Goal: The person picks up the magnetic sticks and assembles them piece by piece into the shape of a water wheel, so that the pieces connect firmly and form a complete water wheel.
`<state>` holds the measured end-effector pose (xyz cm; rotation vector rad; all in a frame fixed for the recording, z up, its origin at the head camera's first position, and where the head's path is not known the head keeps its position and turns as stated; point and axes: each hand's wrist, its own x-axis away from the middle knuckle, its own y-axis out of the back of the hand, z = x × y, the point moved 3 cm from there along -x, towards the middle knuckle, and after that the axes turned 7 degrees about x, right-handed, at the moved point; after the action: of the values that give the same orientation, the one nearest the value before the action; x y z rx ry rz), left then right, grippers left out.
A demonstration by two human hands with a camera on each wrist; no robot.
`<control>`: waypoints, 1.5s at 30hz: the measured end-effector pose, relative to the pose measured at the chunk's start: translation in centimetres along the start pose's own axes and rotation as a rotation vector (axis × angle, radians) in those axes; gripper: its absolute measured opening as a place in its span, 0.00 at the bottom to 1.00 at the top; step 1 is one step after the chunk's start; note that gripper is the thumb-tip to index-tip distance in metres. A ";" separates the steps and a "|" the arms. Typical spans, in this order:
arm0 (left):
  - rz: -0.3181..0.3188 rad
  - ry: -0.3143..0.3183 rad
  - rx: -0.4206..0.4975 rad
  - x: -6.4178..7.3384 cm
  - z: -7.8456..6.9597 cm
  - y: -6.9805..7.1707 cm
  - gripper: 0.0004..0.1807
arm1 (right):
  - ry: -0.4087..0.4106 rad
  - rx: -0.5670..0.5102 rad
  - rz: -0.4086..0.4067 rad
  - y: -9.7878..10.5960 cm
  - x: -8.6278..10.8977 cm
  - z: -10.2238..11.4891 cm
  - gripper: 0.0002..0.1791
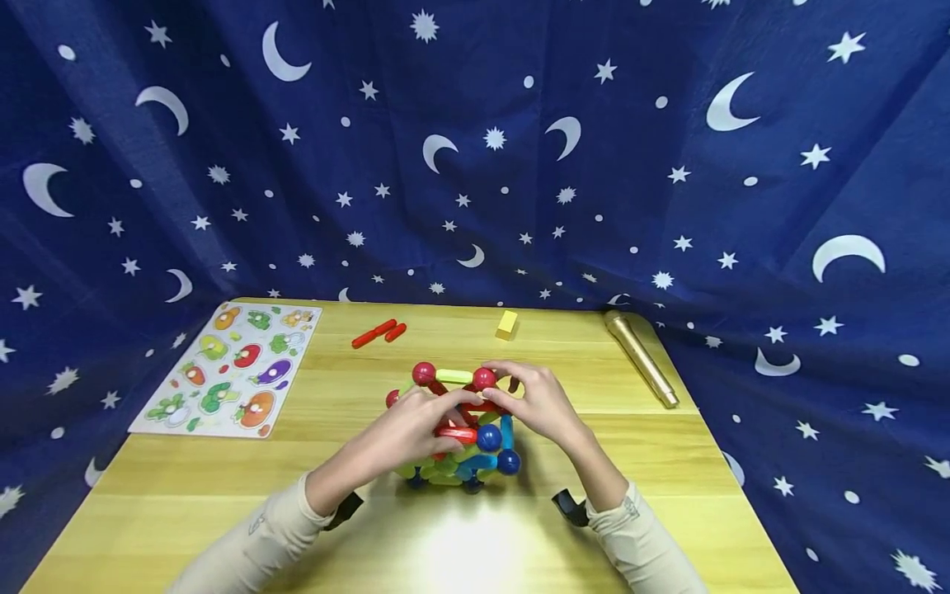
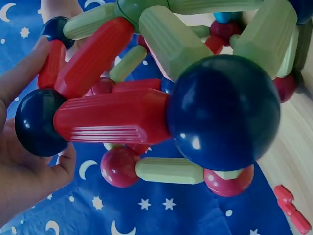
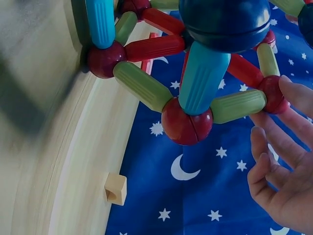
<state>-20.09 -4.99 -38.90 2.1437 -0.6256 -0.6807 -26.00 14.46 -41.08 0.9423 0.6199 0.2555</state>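
Note:
A ball-and-stick construction toy (image 1: 444, 470) stands on the table, built of red, green and blue sticks joined by red and dark blue balls. Near its front, my left hand (image 1: 411, 425) pinches a red stick (image 1: 456, 434) beside a dark blue ball (image 1: 489, 437); that hand shows at the left edge of the left wrist view. At the top right of the toy, my right hand (image 1: 538, 400) holds a red ball (image 1: 484, 379) between thumb and fingers. The right wrist view shows this red ball (image 3: 274, 93) at the end of a green stick (image 3: 238, 106). My hands partly hide the toy's middle.
Loose red sticks (image 1: 374, 333) and a yellow block (image 1: 506, 325) lie behind the toy. A vegetable picture board (image 1: 230, 371) is on the left, a gold microphone-shaped object (image 1: 641, 359) on the right. A dark blue star-and-moon cloth (image 1: 475, 206) surrounds the table (image 1: 631, 478).

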 end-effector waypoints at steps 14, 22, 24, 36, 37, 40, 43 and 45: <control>-0.018 -0.011 -0.035 1.3 0.2 1.1 0.30 | -0.014 0.027 -0.008 0.6 0.1 0.2 0.19; -0.283 0.170 0.135 -0.4 7.3 5.5 0.12 | -0.021 0.007 0.003 0.1 -0.2 0.4 0.19; -0.402 0.287 0.082 -0.9 11.9 6.3 0.11 | -0.025 0.004 0.011 -0.2 -0.3 0.5 0.19; -0.222 0.523 -0.389 -0.6 26.8 1.5 0.20 | -0.033 -0.018 0.043 -1.1 -0.6 0.6 0.18; -0.224 0.516 -0.421 -0.6 27.0 1.3 0.19 | -0.031 -0.020 0.044 -1.1 -0.7 0.6 0.18; -0.225 0.518 -0.492 -0.5 27.2 1.1 0.16 | -0.027 -0.021 0.044 -1.1 -0.9 0.6 0.19; -0.200 0.532 -0.523 -0.2 27.5 1.1 0.17 | -0.027 -0.021 0.045 -1.0 -1.1 0.6 0.19; -0.183 0.541 -0.518 0.0 27.7 1.1 0.19 | -0.030 -0.017 0.047 -0.9 -1.2 0.6 0.19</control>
<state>-38.21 -20.34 -53.21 1.7854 0.0419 -0.2830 -26.63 12.99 -41.09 0.9432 0.5676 0.2881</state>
